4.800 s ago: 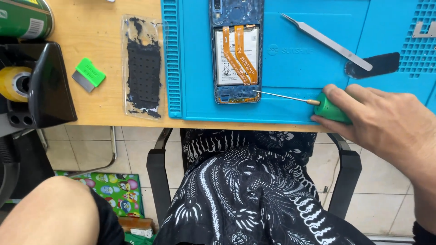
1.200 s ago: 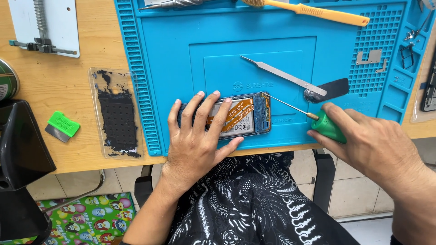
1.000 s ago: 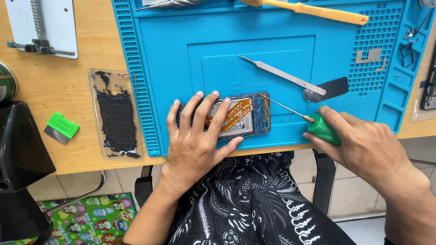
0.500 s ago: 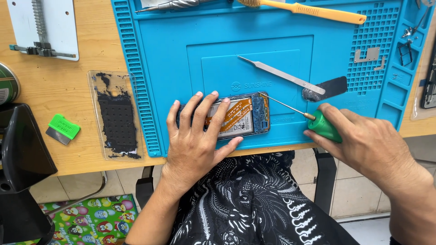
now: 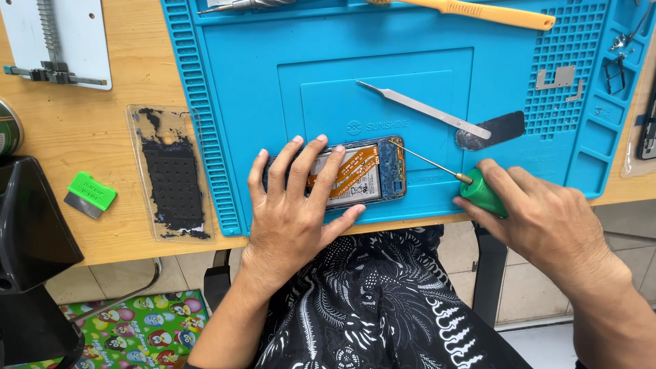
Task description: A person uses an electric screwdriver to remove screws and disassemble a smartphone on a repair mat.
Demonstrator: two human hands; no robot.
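An opened phone with orange flex cables and a white battery lies sideways on the blue work mat, near its front edge. My left hand rests flat on the phone's left half, fingers spread over it. In my right hand I grip a green-handled screwdriver; its thin shaft slants up-left and its tip touches the phone's upper right corner.
A metal spudger with a black blade lies on the mat behind the phone. A clear phone back cover and a green scraper sit on the wooden table to the left. An orange-handled tool lies at the mat's far edge.
Earlier the phone lay upright with only my right hand by it. Now it lies sideways under my left hand, and the screwdriver tip has come to its right end.
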